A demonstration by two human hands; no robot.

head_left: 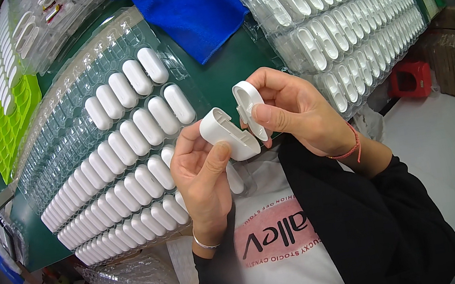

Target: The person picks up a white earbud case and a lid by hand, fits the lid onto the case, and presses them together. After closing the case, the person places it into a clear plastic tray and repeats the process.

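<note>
Nearer the wearer than one blue cloth (190, 20), the left hand (201, 176) had fingers clamped on one white case body (228, 136), the right hand (301, 111) on one white lid (246, 96); five white shells (123, 90) formed one row left of the cloth.

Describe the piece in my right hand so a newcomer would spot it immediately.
Find the green table, then the right hand with a red cord bracelet on its wrist. It pinches a hollow white oval piece, visibly shallower than the white shell in the left hand.
</note>
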